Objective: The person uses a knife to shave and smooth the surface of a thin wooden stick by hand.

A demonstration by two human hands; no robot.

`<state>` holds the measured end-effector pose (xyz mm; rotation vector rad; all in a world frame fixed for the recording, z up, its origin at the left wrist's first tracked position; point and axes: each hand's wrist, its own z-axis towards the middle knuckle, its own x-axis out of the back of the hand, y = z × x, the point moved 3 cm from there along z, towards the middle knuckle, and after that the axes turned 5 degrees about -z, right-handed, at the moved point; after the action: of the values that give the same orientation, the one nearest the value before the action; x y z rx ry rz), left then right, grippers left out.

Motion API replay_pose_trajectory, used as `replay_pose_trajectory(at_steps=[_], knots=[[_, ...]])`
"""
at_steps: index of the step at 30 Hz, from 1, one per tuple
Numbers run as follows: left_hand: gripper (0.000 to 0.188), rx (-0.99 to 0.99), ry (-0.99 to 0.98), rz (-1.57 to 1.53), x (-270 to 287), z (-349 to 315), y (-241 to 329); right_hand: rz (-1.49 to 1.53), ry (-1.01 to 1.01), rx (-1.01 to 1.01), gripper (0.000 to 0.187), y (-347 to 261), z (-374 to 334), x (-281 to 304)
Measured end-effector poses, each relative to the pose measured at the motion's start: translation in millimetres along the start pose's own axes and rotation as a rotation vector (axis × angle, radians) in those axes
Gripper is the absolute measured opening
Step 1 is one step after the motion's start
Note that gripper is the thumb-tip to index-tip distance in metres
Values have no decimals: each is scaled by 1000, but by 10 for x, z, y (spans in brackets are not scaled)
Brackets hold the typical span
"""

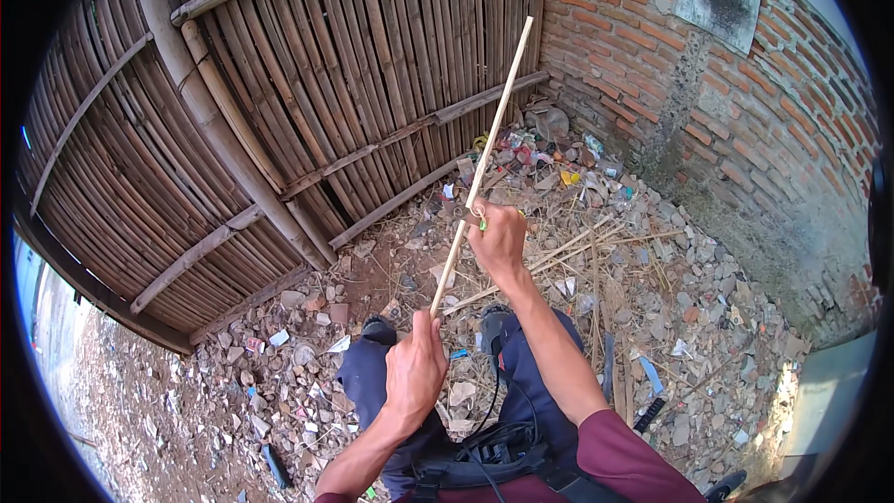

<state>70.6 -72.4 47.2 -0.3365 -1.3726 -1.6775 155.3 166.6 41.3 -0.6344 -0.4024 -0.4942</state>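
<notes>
A long, pale bamboo strip point(498, 126) slants up and away in front of me. My left hand point(414, 368) is closed round its lower end, over my knees. Farther up, my right hand point(498, 240) is a closed fist at the strip, gripping what looks like a small knife point(482, 222) with a bit of green showing. Its dark, narrow blade seems to cross the strip; most of the tool is hidden by the fingers. A pale curl, like a shaving, sits beside the right fist.
A bamboo-slat fence point(372, 65) stands ahead and to the left, meeting a brick wall point(643, 56) on the right. Stones and litter cover the ground point(307, 354). Bamboo strips point(577, 242) lie beyond my right arm, and a black ribbed handle point(649, 414) lies beside my right leg.
</notes>
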Motion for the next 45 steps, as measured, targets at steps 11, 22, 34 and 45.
replay_pose_trajectory(at_steps=[11, 22, 34, 45], knots=[[14, 39, 11, 7, 93, -242, -178, -139, 0, -1, 21, 114, 68, -206], [12, 129, -27, 17, 221, -819, -353, -359, 98, -407, 22, 1293, 362, 6], [19, 312, 47, -251, 512, -617, -617, 581, -519, -508, 23, 827, -177, 82], [22, 176, -29, -495, 201, 175, -105, 216, -232, 57, 7, -261, -376, 202]])
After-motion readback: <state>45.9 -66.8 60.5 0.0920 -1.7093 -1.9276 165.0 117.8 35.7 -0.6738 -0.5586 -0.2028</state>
